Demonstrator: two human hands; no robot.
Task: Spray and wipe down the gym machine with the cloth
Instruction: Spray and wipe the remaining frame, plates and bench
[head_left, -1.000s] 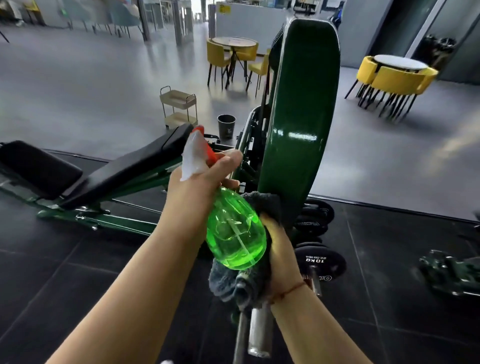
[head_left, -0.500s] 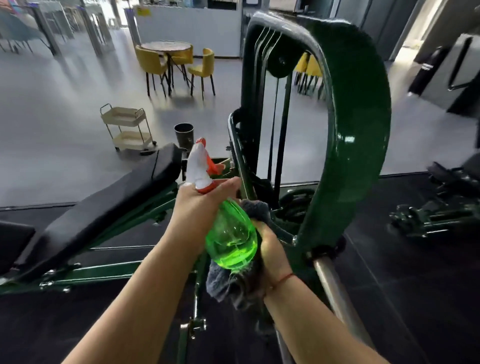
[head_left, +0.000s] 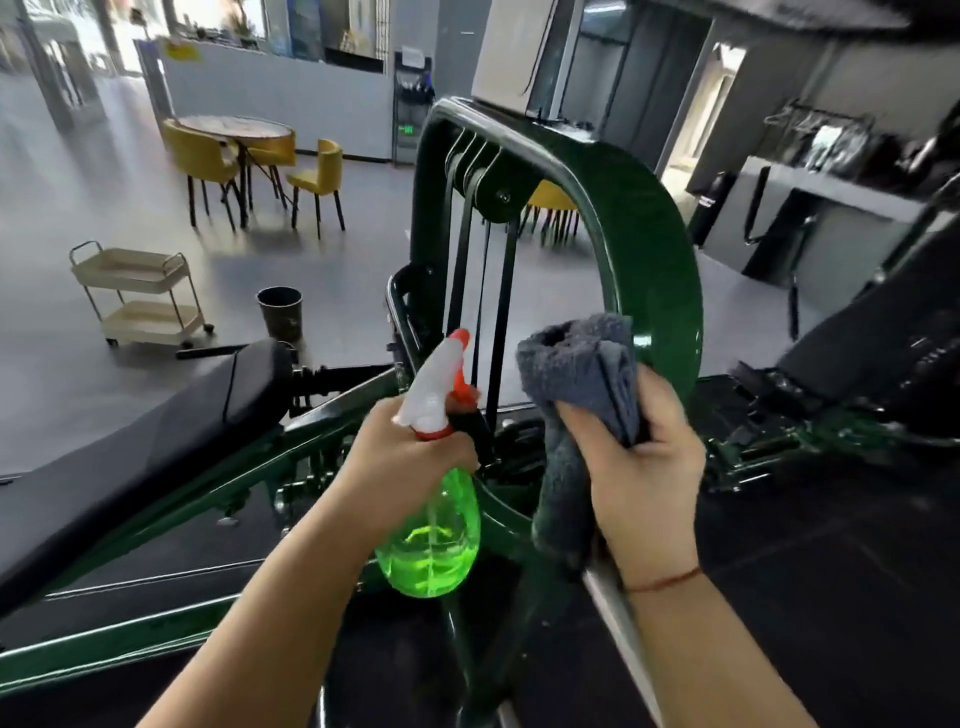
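1. Near the middle of the view, the left hand (head_left: 410, 457) grips the neck of a translucent green plastic spray bottle (head_left: 431, 540) with a white head and orange trigger; the nozzle points up and away, and green liquid sits in the bottle's lower part
2. Just right of it, the right hand (head_left: 639, 467) is closed round a bunched grey terry cloth (head_left: 576, 374), with the thumb across the front and a long fold hanging below the palm
3. The cloth's upper end lies at the inner edge of the glossy dark green curved frame of the gym machine (head_left: 649, 249); motion blur hides whether it presses on the paint
4. Black cables (head_left: 504, 312) run down from pulleys inside the frame, behind the bottle's head
5. A thin red string bracelet (head_left: 665, 579) circles the right wrist, above a bare silver metal bar (head_left: 613, 618)
6. A black padded seat pad (head_left: 156, 441) slopes away at the left on green rails
7. On the grey floor beyond stand a cream two-tier trolley (head_left: 135, 291), a dark round bin (head_left: 279, 312) and yellow chairs (head_left: 317, 176) at a round table
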